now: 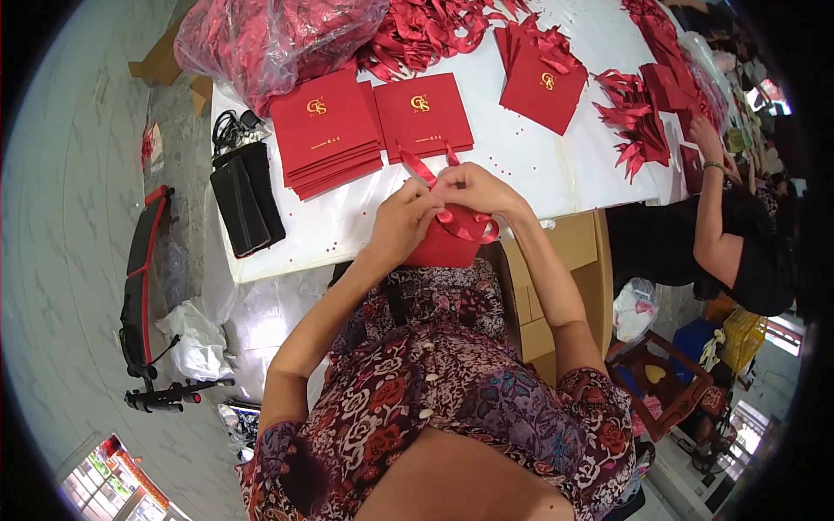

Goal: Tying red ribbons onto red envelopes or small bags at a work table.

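Observation:
At the table's near edge my left hand (402, 220) and my right hand (478, 187) meet over a small red paper gift bag (445, 250), which hangs at the edge in front of my lap. Both hands are closed, fingertips pinched together on a shiny red ribbon (417, 167). One loop of it rises above my fingers, and another length curls over the bag to the right. Where exactly the ribbon passes between my fingertips is hidden. Just beyond my hands lie a stack of flat red bags (323, 130) and a further red bag pile (426, 108), each with a gold emblem.
A clear plastic sack of red ribbon (278, 43) and loose ribbons (426, 35) lie at the back. More bags with ribbons (543, 82) sit right of centre. A black phone (239, 207) rests at left. A co-worker's hand (705, 139) reaches in at right. Cardboard boxes (556, 260) stand below.

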Tool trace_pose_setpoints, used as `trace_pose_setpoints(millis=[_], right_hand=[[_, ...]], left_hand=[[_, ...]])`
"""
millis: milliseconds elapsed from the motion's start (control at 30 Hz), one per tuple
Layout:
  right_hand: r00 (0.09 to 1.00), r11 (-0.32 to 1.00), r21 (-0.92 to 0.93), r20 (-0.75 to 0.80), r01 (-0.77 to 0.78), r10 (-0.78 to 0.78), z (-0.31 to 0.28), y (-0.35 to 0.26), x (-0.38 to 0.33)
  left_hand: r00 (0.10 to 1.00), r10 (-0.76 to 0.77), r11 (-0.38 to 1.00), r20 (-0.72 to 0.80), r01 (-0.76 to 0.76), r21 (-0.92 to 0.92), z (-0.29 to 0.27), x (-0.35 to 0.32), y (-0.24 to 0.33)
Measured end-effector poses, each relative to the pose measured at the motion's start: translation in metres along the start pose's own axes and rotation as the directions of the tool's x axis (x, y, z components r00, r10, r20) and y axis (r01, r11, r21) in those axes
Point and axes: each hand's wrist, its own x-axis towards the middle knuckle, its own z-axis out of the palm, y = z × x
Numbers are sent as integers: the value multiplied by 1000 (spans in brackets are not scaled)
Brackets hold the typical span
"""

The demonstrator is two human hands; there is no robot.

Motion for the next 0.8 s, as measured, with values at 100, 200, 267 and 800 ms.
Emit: trace_pose_setpoints(millis=[100,200,267,800], right_hand=[[992,994,80,-114,69,-60,9,8,7],[892,990,-123,-453,-64,2,11,-2,12],[872,989,-129,-490,-78,4,9,-4,10],[747,848,-363,-662,-387,58,2,-6,-14]], left_hand=[[998,-63,998,27,62,20,0,2,0],[987,-155,988,40,154,28,2,0,-1],[981,-194,979,5,193,69,2,1,-4],[975,-209,927,-76,222,304,23,12,-27]])
